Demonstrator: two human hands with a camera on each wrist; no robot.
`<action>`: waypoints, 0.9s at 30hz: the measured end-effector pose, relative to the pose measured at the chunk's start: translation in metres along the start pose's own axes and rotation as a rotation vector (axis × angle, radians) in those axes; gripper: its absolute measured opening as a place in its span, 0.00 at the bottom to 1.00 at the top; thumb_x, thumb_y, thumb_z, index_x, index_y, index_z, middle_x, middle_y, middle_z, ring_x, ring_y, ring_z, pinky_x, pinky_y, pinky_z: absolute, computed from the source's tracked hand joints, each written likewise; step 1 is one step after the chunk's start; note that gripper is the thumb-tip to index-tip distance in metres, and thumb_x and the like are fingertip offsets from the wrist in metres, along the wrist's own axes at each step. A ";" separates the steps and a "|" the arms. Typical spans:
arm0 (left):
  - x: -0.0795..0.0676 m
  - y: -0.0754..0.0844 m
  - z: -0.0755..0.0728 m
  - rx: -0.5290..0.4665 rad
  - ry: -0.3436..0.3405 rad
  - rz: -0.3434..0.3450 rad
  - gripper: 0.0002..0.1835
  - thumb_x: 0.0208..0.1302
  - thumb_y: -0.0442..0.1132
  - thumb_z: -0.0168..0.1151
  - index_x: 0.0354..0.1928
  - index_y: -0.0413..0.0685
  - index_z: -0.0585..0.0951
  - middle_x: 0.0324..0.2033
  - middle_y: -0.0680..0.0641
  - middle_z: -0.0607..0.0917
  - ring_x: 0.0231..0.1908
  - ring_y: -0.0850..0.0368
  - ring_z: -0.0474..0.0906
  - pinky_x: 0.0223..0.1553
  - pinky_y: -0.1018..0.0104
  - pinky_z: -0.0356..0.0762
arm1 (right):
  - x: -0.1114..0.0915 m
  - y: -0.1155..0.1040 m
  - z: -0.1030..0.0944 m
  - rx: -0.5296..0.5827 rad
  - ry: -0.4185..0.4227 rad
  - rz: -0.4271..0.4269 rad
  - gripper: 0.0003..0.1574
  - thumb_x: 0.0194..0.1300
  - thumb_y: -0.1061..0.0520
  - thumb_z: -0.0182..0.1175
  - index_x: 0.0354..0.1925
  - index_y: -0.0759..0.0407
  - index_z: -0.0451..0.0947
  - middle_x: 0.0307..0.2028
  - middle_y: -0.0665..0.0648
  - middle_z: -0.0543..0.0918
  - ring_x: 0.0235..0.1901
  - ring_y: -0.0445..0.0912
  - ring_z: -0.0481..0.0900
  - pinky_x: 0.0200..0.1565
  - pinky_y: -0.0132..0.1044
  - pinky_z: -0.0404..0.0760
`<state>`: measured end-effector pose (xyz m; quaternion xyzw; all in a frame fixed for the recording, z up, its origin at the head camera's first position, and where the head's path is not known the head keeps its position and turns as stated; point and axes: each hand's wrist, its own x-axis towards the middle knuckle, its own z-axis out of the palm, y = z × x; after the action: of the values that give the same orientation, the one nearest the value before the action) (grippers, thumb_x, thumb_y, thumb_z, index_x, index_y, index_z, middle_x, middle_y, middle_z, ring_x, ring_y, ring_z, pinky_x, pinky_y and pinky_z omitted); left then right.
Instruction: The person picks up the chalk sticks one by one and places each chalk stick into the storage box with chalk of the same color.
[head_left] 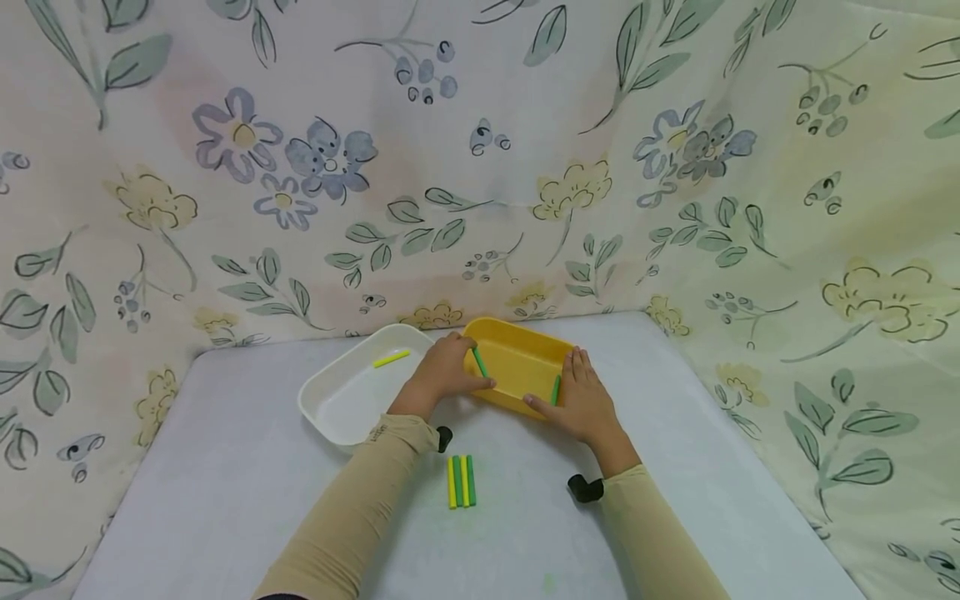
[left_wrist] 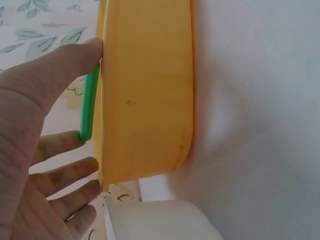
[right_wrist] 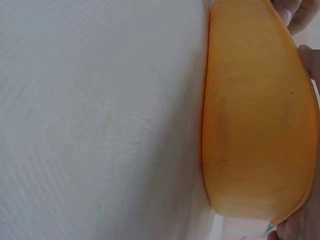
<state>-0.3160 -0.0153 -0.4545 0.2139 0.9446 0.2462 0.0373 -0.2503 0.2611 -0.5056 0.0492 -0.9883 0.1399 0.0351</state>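
Observation:
My left hand [head_left: 444, 368] is at the left end of the yellow tray [head_left: 517, 358]. Its thumb and index finger hold a green stick [head_left: 480, 362] by its two ends, beside the rim, as the left wrist view shows. The other fingers are spread loosely. At the tray's right end rests my right hand [head_left: 587, 407], fingers straight along the rim and thumb over the near side. Another green stick [head_left: 556, 390] lies close to that hand, inside the right wall; whether the hand touches it cannot be seen. The right wrist view shows mainly the tray's outer wall [right_wrist: 260, 115].
A white tray [head_left: 333, 408] stands left of the yellow one, with a yellow stick [head_left: 392, 358] inside. Several yellow and green sticks [head_left: 461, 482] lie side by side on the white-covered table [head_left: 517, 542], between the forearms. A floral cloth [head_left: 480, 167] hangs behind.

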 end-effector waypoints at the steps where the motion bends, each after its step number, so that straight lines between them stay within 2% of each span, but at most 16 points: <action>1: 0.000 0.000 0.000 0.000 -0.001 0.001 0.47 0.58 0.63 0.79 0.71 0.41 0.77 0.64 0.40 0.81 0.65 0.43 0.77 0.72 0.47 0.73 | 0.000 0.000 0.000 -0.001 0.000 -0.001 0.84 0.63 0.08 0.45 0.83 0.74 0.39 0.85 0.71 0.40 0.86 0.62 0.37 0.83 0.59 0.49; 11: -0.001 0.001 -0.001 0.027 -0.017 0.010 0.48 0.59 0.66 0.76 0.72 0.42 0.77 0.66 0.40 0.81 0.64 0.42 0.77 0.71 0.47 0.74 | -0.002 0.000 -0.001 0.003 0.006 -0.008 0.84 0.63 0.09 0.45 0.83 0.74 0.38 0.85 0.71 0.41 0.86 0.63 0.38 0.83 0.59 0.50; 20: -0.008 0.003 0.000 -0.001 0.029 0.018 0.44 0.59 0.61 0.78 0.70 0.40 0.78 0.65 0.39 0.80 0.64 0.41 0.76 0.71 0.46 0.74 | -0.001 -0.004 -0.002 -0.003 -0.001 -0.008 0.84 0.63 0.09 0.45 0.82 0.75 0.39 0.85 0.72 0.40 0.86 0.64 0.38 0.83 0.60 0.50; 27: -0.016 0.003 0.002 0.021 0.025 0.035 0.42 0.63 0.61 0.75 0.72 0.45 0.77 0.69 0.41 0.77 0.67 0.43 0.76 0.73 0.47 0.72 | -0.001 -0.001 -0.001 -0.012 -0.005 -0.003 0.85 0.63 0.08 0.43 0.82 0.75 0.39 0.85 0.72 0.41 0.86 0.64 0.38 0.83 0.60 0.50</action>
<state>-0.2999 -0.0186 -0.4548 0.2278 0.9436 0.2395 0.0188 -0.2489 0.2606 -0.5040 0.0511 -0.9891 0.1338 0.0331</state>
